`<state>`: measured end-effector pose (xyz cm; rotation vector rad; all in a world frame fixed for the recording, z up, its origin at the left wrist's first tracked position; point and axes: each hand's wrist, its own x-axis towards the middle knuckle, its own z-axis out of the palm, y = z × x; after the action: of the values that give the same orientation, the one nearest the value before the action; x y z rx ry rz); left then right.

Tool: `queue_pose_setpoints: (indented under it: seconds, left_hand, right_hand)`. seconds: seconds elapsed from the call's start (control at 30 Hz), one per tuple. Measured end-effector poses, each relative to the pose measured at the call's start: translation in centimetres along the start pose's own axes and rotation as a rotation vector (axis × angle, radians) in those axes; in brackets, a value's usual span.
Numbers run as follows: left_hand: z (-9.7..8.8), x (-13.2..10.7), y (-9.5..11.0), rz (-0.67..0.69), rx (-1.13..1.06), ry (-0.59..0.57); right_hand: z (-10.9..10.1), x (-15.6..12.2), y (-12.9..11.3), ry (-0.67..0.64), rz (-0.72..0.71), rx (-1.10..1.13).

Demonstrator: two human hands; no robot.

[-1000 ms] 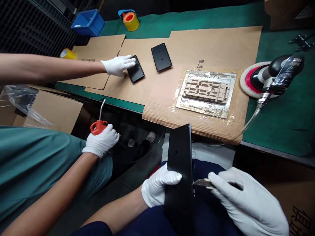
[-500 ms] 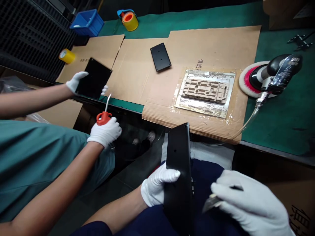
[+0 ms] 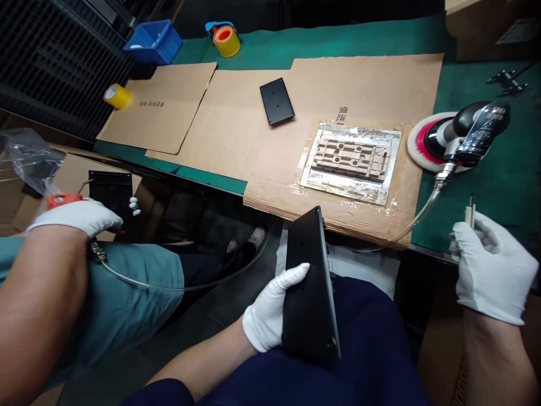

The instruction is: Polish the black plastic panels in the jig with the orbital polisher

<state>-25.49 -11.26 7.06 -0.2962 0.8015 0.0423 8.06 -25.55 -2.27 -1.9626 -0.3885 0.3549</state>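
In my left hand [image 3: 270, 310], closed with the thumb across its face, is a black rectangular panel [image 3: 307, 287] with small corner holes. It is tilted up on edge over my lap, in front of the table edge. My right hand [image 3: 492, 259] is off to the right by the table edge, its fingers pinching a small knife [image 3: 470, 214] with a pale handle and its narrow dark tip pointing up. Further up the table, a pale grooved block [image 3: 351, 159] sits on a taped-down metal plate [image 3: 333, 189]. Another black panel [image 3: 276, 102] lies flat on the cardboard.
A polisher [image 3: 459, 135] with a hose stands right of the cardboard [image 3: 376, 84]. At left, a co-worker's gloved hand [image 3: 78, 217] holds an orange air gun [image 3: 63, 199] at another black panel [image 3: 110, 194]. Tape rolls [image 3: 228, 45] and a blue bin [image 3: 154, 44] are at the back.
My right hand has moved right and up with the knife, away from the panel. The panel in my left hand has turned slightly. The co-worker's hands, panel and air gun have shifted down and left.
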Motion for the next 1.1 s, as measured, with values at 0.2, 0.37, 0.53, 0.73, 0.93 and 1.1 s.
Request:
queue_pose_setpoints:
  seconds: [0.2, 0.37, 0.53, 0.73, 0.93, 1.1]
  left_hand:
    - [0.2, -0.1, -0.3, 0.047, 0.032, -0.005]
    - [0.7, -0.3, -0.8, 0.140, 0.125, -0.023]
    - [1.0, -0.4, -1.1, 0.207, 0.228, -0.025]
    - [1.0, -0.5, -1.2, 0.195, 0.221, -0.010]
    - [1.3, -0.5, -1.3, 0.203, 0.253, -0.005]
    - [1.5, -0.6, -1.4, 0.207, 0.242, 0.005]
  right_hand:
    - [1.9, -5.9, -5.7, -0.110, 0.115, -0.024]
    - [2.0, -10.4, -7.9, -0.412, -0.144, -0.028]
    - [1.9, -12.3, -10.2, -0.654, -0.391, 0.032]
    - [1.9, -12.6, -11.0, -0.682, -0.456, 0.011]
    - [2.1, -13.0, -11.0, -0.697, -0.454, 0.018]
    - [2.1, -13.1, -10.9, -0.696, -0.455, 0.011]
